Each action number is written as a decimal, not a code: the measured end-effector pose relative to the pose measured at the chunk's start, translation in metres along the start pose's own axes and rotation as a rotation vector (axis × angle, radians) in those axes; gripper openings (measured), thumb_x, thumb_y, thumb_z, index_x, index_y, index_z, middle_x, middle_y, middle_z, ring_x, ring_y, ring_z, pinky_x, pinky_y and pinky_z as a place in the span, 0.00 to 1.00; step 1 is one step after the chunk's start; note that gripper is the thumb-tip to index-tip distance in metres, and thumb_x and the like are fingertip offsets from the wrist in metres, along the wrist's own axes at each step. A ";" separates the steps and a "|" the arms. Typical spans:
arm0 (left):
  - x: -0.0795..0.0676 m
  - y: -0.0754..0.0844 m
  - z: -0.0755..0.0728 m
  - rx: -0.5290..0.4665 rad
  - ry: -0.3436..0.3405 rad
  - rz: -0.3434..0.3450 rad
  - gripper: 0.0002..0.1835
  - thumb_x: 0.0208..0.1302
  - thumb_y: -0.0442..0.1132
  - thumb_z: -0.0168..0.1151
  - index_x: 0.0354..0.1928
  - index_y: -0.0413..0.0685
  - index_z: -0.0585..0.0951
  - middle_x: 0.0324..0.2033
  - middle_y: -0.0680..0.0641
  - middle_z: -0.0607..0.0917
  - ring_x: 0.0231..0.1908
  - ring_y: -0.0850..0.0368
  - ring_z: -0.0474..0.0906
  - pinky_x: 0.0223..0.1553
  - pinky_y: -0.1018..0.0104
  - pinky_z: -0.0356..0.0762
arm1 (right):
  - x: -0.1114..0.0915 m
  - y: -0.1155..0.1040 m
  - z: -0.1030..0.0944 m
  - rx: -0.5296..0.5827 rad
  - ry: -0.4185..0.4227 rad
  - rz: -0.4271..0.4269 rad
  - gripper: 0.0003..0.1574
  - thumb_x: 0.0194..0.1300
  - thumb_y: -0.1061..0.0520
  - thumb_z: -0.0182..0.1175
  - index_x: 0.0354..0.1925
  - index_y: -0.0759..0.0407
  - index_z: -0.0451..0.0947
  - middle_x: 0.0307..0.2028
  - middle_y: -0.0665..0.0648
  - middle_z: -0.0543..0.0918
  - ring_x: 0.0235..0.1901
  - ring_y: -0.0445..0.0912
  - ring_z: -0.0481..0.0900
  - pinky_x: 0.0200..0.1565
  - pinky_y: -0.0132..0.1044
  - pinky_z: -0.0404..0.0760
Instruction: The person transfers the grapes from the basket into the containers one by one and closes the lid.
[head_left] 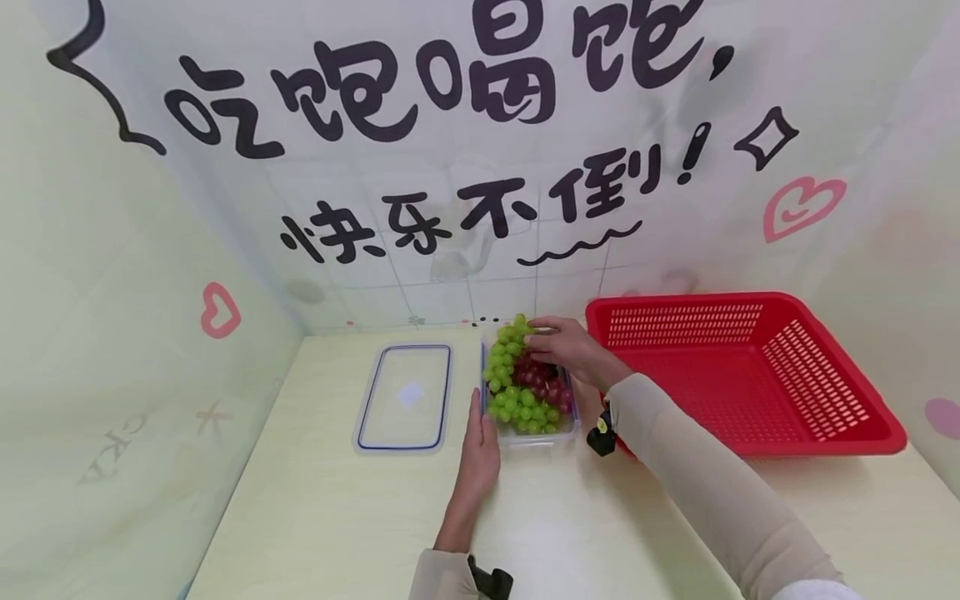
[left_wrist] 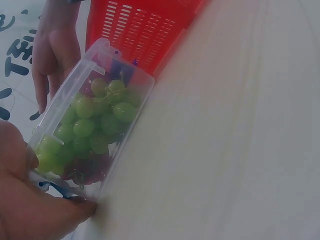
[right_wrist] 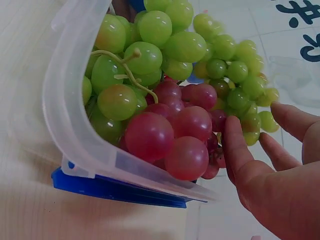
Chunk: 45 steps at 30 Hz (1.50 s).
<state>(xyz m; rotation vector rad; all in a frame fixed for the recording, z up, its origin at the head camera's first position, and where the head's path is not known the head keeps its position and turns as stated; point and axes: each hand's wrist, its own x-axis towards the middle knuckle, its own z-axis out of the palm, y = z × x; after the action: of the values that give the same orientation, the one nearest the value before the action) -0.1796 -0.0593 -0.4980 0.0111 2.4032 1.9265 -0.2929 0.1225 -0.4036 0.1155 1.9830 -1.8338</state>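
Observation:
A clear plastic food container (head_left: 536,440) with blue clips holds green grapes (head_left: 525,408) and dark red grapes (head_left: 537,379). Green grapes rise above its rim at the back. My left hand (head_left: 480,454) rests along the container's left side with its fingers extended, its thumb near the front left corner. Over the back right of the container, my right hand (head_left: 573,350) touches the grapes with spread, slightly bent fingers (right_wrist: 239,150). The right wrist view shows these fingertips against the upper green bunch (right_wrist: 245,95) and beside the red grapes.
On the table to the left lies a flat clear lid (head_left: 405,397) with a blue seal. A large red perforated basket (head_left: 705,375) stands at the right, close beside the container. Behind the table hangs a white wall covering (head_left: 435,287) with black lettering.

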 end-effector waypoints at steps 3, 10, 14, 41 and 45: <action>0.001 0.001 0.001 -0.007 -0.002 0.001 0.29 0.82 0.40 0.30 0.79 0.46 0.41 0.79 0.41 0.44 0.77 0.42 0.39 0.77 0.44 0.40 | 0.001 0.000 0.002 -0.010 0.006 -0.013 0.31 0.74 0.60 0.55 0.72 0.62 0.63 0.68 0.64 0.70 0.65 0.56 0.73 0.66 0.48 0.74; 0.001 0.001 0.001 0.005 0.002 0.003 0.29 0.82 0.40 0.29 0.79 0.46 0.41 0.78 0.40 0.44 0.77 0.42 0.39 0.77 0.44 0.40 | 0.003 0.001 0.004 -0.057 0.006 -0.015 0.32 0.75 0.60 0.53 0.73 0.63 0.61 0.69 0.65 0.68 0.65 0.56 0.73 0.66 0.48 0.73; 0.001 0.001 0.001 0.012 0.003 0.002 0.29 0.82 0.40 0.29 0.79 0.46 0.42 0.78 0.40 0.45 0.77 0.42 0.40 0.77 0.44 0.40 | 0.004 0.002 0.004 -0.066 -0.005 -0.011 0.32 0.75 0.62 0.53 0.74 0.62 0.60 0.70 0.65 0.67 0.65 0.57 0.73 0.65 0.47 0.74; 0.000 0.000 -0.002 0.017 -0.003 0.002 0.29 0.82 0.42 0.29 0.79 0.47 0.41 0.78 0.40 0.44 0.77 0.41 0.39 0.77 0.44 0.39 | -0.010 -0.003 -0.009 -0.065 0.019 0.003 0.29 0.75 0.60 0.53 0.71 0.60 0.63 0.68 0.64 0.69 0.61 0.56 0.76 0.64 0.46 0.76; 0.001 0.000 -0.002 0.022 -0.011 -0.013 0.29 0.82 0.42 0.29 0.80 0.47 0.40 0.78 0.40 0.44 0.77 0.41 0.39 0.77 0.44 0.40 | -0.012 -0.004 -0.011 -0.047 0.024 -0.004 0.29 0.75 0.60 0.53 0.71 0.61 0.63 0.66 0.65 0.72 0.61 0.57 0.77 0.65 0.48 0.74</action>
<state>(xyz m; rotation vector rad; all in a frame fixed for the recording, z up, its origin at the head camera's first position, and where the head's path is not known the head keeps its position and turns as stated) -0.1807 -0.0610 -0.4972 0.0077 2.4108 1.8898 -0.2862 0.1352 -0.3949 0.1199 2.0422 -1.7955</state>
